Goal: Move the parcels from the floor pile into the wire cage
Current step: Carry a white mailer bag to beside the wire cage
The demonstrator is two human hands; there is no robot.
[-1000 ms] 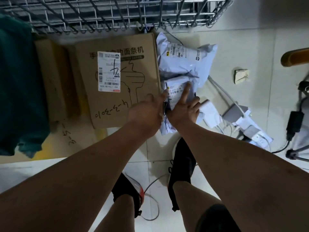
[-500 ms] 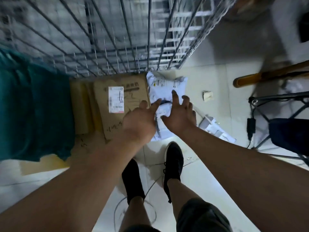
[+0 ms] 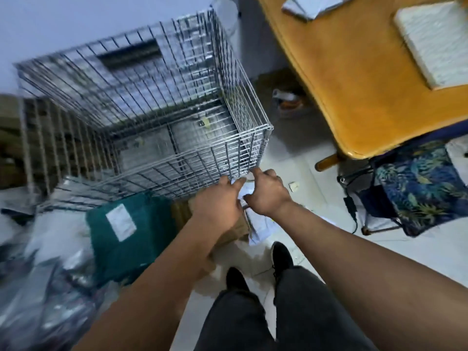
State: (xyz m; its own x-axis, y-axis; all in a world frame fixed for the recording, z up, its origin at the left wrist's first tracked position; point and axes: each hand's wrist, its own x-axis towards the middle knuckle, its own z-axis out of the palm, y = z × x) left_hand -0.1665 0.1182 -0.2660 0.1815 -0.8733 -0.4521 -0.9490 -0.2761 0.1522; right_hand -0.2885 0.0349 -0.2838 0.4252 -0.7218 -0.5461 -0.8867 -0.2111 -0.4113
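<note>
We see the grip of the right hand (image 3: 269, 196) closed: its fingers are curled on the top edge of a pale parcel (image 3: 245, 192), with the forefinger stretched out toward the far side. The left hand (image 3: 217, 202) lies against the same parcel from the left. Its fingers are hidden behind its back, so we cannot tell if its grip is closed or apart.

The pale parcel is between the two hands, outside the wire cage (image 3: 177, 171) and just in front of the cage's near right corner. More pale wrapping (image 3: 260, 226) shows under the right wrist, and we cannot tell if it belongs to the same parcel.

Under the left forearm a cardboard box (image 3: 234, 230) lies on the floor (image 3: 298, 160). To the left of it is a green parcel (image 3: 141, 249) with a white label (image 3: 121, 222), and further left a blurred heap of plastic bags (image 3: 50, 287). Two black shoes (image 3: 281, 257) stand near us.

At the far right is a wooden desk (image 3: 354, 84) that carries a white slab (image 3: 435, 39). Near its edge is a stool (image 3: 417, 196) with leaf-pattern cloth.
</note>
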